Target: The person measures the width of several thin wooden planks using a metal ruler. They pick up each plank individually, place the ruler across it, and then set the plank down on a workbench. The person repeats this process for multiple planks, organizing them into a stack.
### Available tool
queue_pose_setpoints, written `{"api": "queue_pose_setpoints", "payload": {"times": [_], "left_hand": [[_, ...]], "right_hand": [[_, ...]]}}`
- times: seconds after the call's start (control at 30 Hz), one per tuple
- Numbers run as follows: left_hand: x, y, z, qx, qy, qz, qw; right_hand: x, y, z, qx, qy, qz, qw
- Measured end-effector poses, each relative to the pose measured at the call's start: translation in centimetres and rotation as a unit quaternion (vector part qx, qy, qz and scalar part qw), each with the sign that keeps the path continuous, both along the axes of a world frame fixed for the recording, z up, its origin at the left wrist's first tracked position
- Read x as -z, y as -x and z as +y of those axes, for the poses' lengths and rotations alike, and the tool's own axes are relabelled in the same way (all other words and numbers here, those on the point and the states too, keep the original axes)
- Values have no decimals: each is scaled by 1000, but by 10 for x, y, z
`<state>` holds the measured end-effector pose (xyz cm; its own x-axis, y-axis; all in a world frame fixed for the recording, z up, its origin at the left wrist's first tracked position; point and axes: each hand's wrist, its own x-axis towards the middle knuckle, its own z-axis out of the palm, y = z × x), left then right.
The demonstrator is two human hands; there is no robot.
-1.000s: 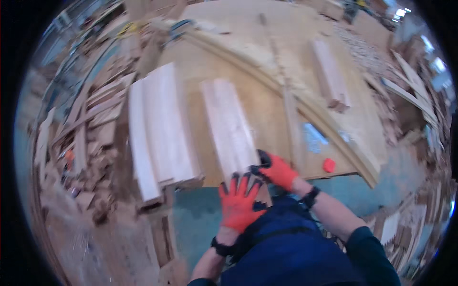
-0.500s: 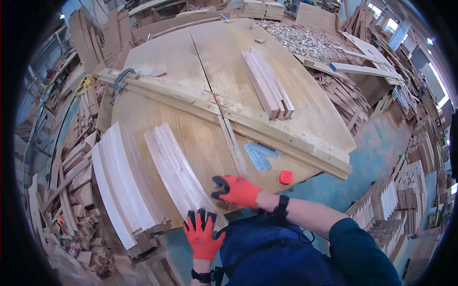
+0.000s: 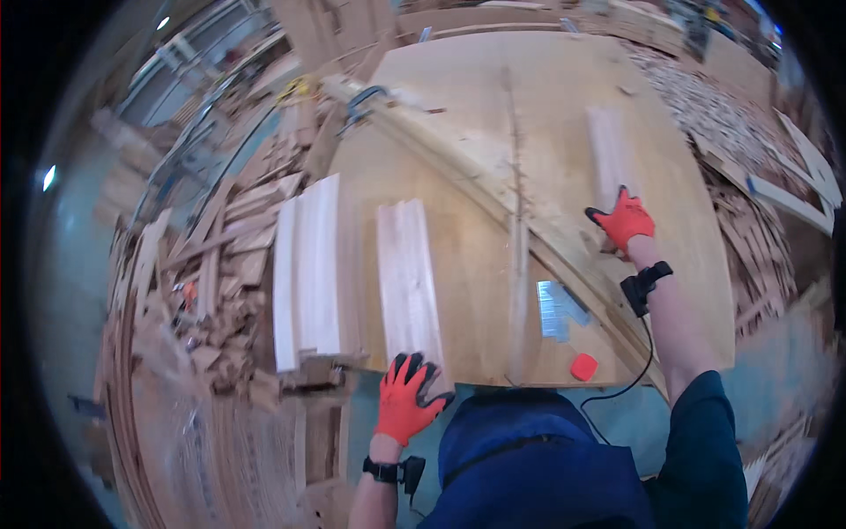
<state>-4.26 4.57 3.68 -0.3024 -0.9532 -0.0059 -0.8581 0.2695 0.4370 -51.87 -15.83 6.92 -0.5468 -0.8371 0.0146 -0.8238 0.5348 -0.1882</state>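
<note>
At the front edge of the wooden worktable (image 3: pixel 467 331), my left hand (image 3: pixel 407 401), in a red glove with black fingertips, rests on the near end of a stack of pale wooden strips (image 3: pixel 408 282). Its fingers are spread over the wood, thumb apart on the right. Beyond the diagonal beam, my right hand (image 3: pixel 627 220), gloved alike, is at the near end of another group of wooden strips (image 3: pixel 611 145). Its thumb points left, away from the fingers; blur hides the exact contact. Left of the middle stack lies a wider stack of curved wooden pieces (image 3: pixel 308 273).
A long beam (image 3: pixel 476 181) crosses the table diagonally, with a clamp (image 3: pixel 359 104) at its far left end. A metal square (image 3: pixel 557 310) and a red tape measure (image 3: pixel 582 367) lie near the front edge. Offcuts (image 3: pixel 233 309) are heaped at the left.
My right hand has reached from near the left hand across the beam to the far strips. The left hand stays on the middle stack's near end. The view has turned, shifting the table rightward.
</note>
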Motion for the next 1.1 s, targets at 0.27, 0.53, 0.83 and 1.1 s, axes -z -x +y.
{"api": "queue_pose_setpoints", "payload": {"times": [0.27, 0.53, 0.83, 1.1], "left_hand": [[-4, 41, -33, -229, -12, -31, 973], [14, 51, -38, -241, 5, -107, 965], [10, 41, -41, -223, 3, -96, 970], [12, 24, -39, -176, 3, -86, 981]], "right_hand": [[44, 54, -53, -20, -45, -33, 998], [66, 104, -27, -106, 51, -452, 884], [19, -36, 92, -89, 177, -608, 768], [-12, -231, 136, -125, -1, -367, 922]]}}
